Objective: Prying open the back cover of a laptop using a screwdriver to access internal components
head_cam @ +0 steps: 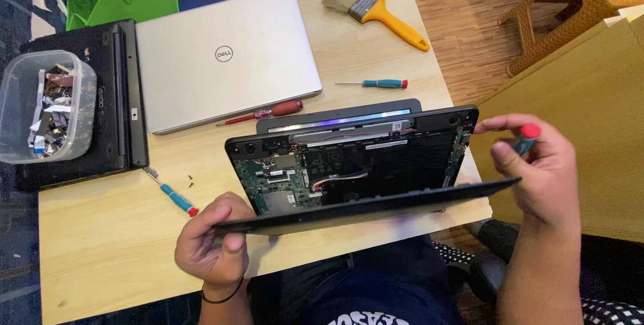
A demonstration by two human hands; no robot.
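Already the cover (376, 205) is off the black laptop (355, 157): it sits raised above the base, the left hand (211, 244) pinched on its near-left corner, thumb on top and fingers beneath. The right hand (537, 171) steadies the cover's right end while its fingers are closed round a small screwdriver (525, 138) (blue shaft, red cap). Inside, the green board (278, 181), wires and dark battery area lie exposed, so the opening looks done; whatever is to be done inside looks untouched. Two loose screws (190, 180) lie on the table (100, 251) near another screwdriver (173, 194).

That table is pale wood and holds a shut silver laptop (221, 57), a black one (100, 103) under a clear tub (43, 107) of scraps, two more screwdrivers (379, 83) and a yellow-handled brush (376, 0). Beyond it are a brown floor (469, 3) and a wicker stool (570, 3).
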